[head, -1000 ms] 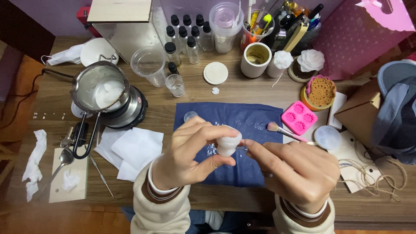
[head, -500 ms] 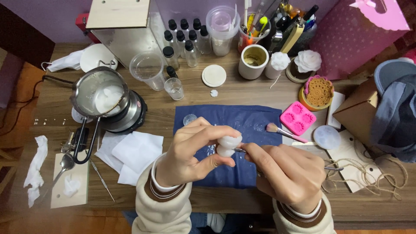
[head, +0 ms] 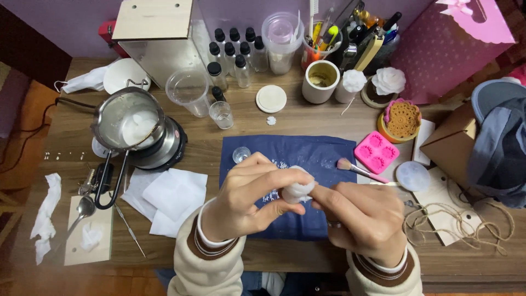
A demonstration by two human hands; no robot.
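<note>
From the head view, the left hand point(head: 244, 200) has its grip clamped on a small white wax piece point(head: 296, 191), thumb under it and fingers curled over the top, holding it above the blue cloth point(head: 323, 153) on the counter point(head: 307, 118). The right hand point(head: 364, 216) meets it from the other side — its fingertips touch the wax piece, and its grip is pinched together there; whether it holds a thin tool cannot be told, since the fingers hide that spot. A ring shows on one right finger.

Just beyond the left grip lies a small clear round lid point(head: 241, 154) on the cloth, with white crumbs scattered near it. Beyond the right grip a pink-handled brush point(head: 359, 170) lies across the cloth's edge, and past it a pink silicone mould point(head: 377, 152) and a pale round disc point(head: 413, 176). Off to the left of the left grip — well apart — sit folded white tissues point(head: 170, 197) and a steel melting pot point(head: 130, 119) with white wax in it, on a small hot plate. Loose twine point(head: 466, 219) lies to the right of the right hand.
</note>
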